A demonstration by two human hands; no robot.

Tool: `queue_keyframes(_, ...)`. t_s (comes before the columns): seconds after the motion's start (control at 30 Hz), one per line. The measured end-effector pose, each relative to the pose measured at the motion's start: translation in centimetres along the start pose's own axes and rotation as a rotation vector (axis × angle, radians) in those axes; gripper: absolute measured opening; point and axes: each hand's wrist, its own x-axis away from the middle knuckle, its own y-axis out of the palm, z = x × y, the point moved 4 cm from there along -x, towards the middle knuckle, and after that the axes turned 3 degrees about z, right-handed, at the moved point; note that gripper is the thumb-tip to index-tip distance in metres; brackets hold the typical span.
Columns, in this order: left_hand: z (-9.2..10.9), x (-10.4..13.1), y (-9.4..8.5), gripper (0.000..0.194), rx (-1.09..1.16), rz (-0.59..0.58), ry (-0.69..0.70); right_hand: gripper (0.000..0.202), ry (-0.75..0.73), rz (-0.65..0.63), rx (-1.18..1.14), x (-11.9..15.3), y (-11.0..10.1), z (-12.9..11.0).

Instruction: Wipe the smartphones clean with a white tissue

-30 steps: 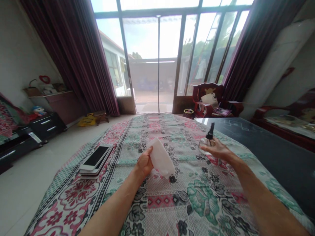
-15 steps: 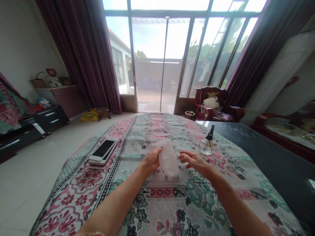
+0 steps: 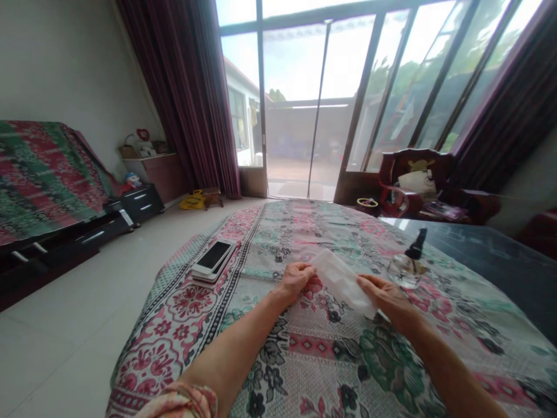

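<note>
A white folded tissue or cloth [image 3: 342,280] is stretched between my two hands, just above the patterned tablecloth [image 3: 304,348]. My left hand [image 3: 298,280] pinches its left edge with closed fingers. On the other side, my right hand [image 3: 385,296] grips the right edge between thumb and fingers. A clear round bottle with a black nozzle [image 3: 407,270] stands just beyond my right hand. To the left of my left hand lies a small stack of phones [image 3: 213,259], the top one white with a dark screen.
A dark table [image 3: 487,244] adjoins on the right, with a red wooden chair [image 3: 418,186] behind it. A small bin [image 3: 366,206] stands past the far edge. Black drawers [image 3: 141,203] and a yellow object [image 3: 192,200] are at the left.
My right hand has closed on the white cloth, which was held only by my left hand before. The cloth is now tilted more sideways. The view has turned left.
</note>
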Motion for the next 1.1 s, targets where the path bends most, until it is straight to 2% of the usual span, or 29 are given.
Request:
queue_keyframes(0.1, 0.0, -0.1, -0.2, 0.015, -0.085, 0.008, 0.045, 0.047, -0.075, 0.152, 0.287, -1.0, -1.4, 0.8)
queue_keyframes(0.17, 0.5, -0.2, -0.3, 0.02, -0.25, 0.032, 0.165, 0.044, -0.227, 0.295, 0.473, -1.4, -2.0, 0.8)
queue_keyframes(0.23, 0.9, -0.2, -0.5, 0.02, -0.31, 0.073, 0.223, 0.045, -0.383, 0.417, 0.571, -1.5, -2.0, 0.7)
queue_keyframes(0.33, 2.0, -0.1, -1.3, 0.02, -0.372, 0.118, 0.272, 0.043, -0.597, 0.505, 0.621, -0.8, -1.4, 0.0)
queue_keyframes(0.4, 3.3, 0.1, -2.7, 0.021, -0.432, 0.174, 0.325, 0.04, -0.695, 0.515, 0.627, -0.2, -0.5, -0.7)
queue_keyframes(0.5, 6.1, 1.2, -6.8, 0.022, -0.531, 0.314, 0.445, 0.035, -0.783, 0.496, 0.613, 0.6, 1.3, -2.1)
queue_keyframes(0.63, 9.6, 4.5, -14.7, 0.035, -0.666, 0.544, 0.56, 0.031, -0.888, 0.32, 0.529, 1.0, 6.0, -4.5)
queue_keyframes(0.67, 10.2, 5.6, -16.5, 0.038, -0.853, 0.674, 0.588, 0.03, -0.904, 0.27, 0.5, 1.0, 7.6, -5.1)
queue_keyframes(0.73, 10.7, 7.4, -19.5, 0.054, -1.163, 0.849, 0.537, 0.03, -0.905, 0.165, 0.448, 0.6, 11.2, -6.3)
queue_keyframes(0.8, 10.3, 8.3, -21.6, 0.064, -1.31, 0.911, 0.406, 0.031, -0.897, 0.091, 0.386, 0.1, 15.1, -7.4)
queue_keyframes(0.87, 9.6, 8.7, -22.6, 0.066, -1.353, 0.915, 0.347, 0.032, -0.876, 0.039, 0.309, -0.5, 19.0, -8.4)
queue_keyframes(0.97, 8.7, 8.6, -22.7, 0.061, -1.346, 0.916, 0.395, 0.036, -0.784, -0.034, 0.233, -1.8, 24.0, -9.7)
queue_keyframes(1.1, 8.6, 8.6, -22.3, 0.061, -1.333, 0.976, 0.445, 0.045, -0.698, -0.138, 0.219, -3.5, 28.7, -11.3)
